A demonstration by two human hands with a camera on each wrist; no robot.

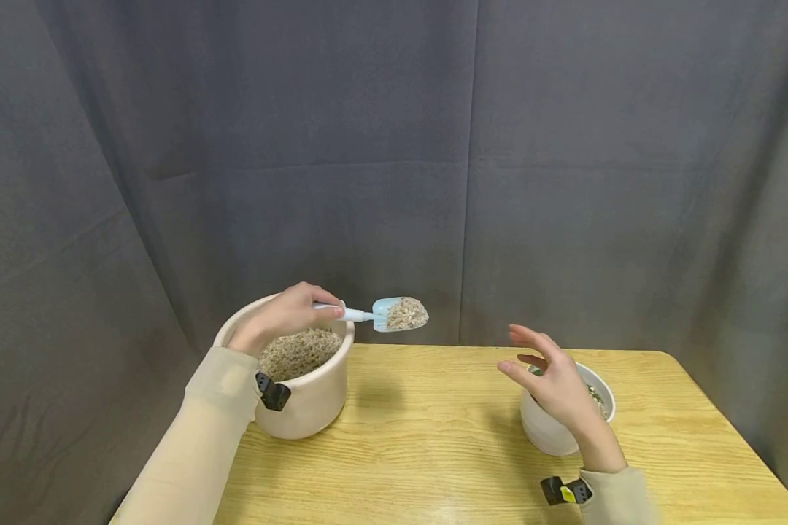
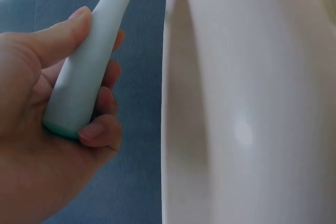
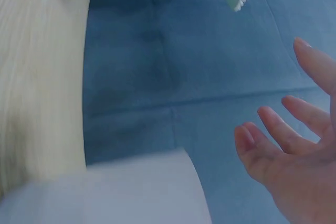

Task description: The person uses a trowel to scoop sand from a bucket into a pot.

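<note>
Currently the left hand [image 1: 282,315] grips the handle of a small pale-blue plastic scoop [image 1: 394,313] heaped with beige granules, held above the worktop's [image 1: 433,452] far edge, just beside the large cream pot [image 1: 308,408] of granules near the left edge. The right hand [image 1: 554,386], fingers relaxed and spread, holds nothing, hovering over a small white bowl [image 1: 545,434] near the right edge.

Wooden table [image 1: 433,452] with two pots
Big pot [image 1: 308,405] of grit stands at its left; small pot [image 1: 548,430] at its right; well apart
</note>
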